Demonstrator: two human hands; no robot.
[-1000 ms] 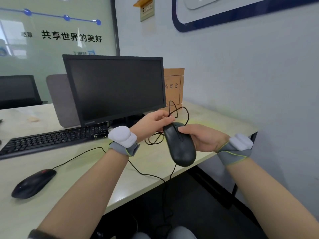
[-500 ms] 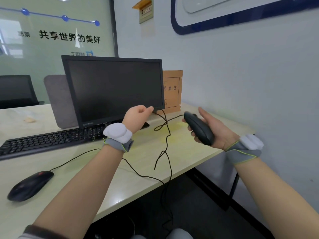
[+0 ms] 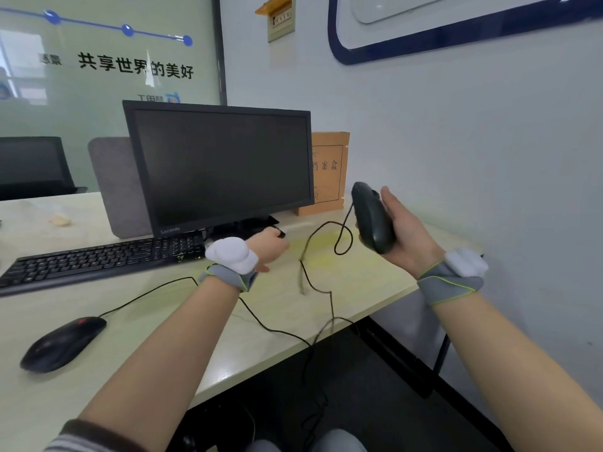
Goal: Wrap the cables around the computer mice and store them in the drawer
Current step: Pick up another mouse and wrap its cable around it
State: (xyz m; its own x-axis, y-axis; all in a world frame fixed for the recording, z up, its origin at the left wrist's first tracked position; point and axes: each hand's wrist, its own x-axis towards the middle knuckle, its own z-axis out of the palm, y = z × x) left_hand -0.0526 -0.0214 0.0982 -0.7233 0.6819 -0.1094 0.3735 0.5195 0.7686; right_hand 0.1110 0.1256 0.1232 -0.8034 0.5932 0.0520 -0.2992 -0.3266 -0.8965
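Observation:
My right hand (image 3: 408,233) grips a black wired mouse (image 3: 372,216), held upright above the desk's right end. Its cable (image 3: 341,243) makes one loose loop below the mouse, then trails blurred across the desk (image 3: 359,282) and over the front edge. My left hand (image 3: 269,251) is low over the desk by the monitor's foot, fingers loosely curled, and the cable hangs just to its right without touching it. A second black mouse (image 3: 62,342) lies at the desk's front left, and its cable (image 3: 146,293) runs under my left wrist. No drawer is in view.
A black monitor (image 3: 218,168) and keyboard (image 3: 98,259) stand behind my left arm. A brown file box (image 3: 329,174) leans against the wall beside the monitor. The wall is close on the right. Cables hang into the dark space under the desk.
My left hand has dropped from the raised cable to the desk, and the cable has gone slack. My right hand lifted the mouse up and to the right, tilting it upright.

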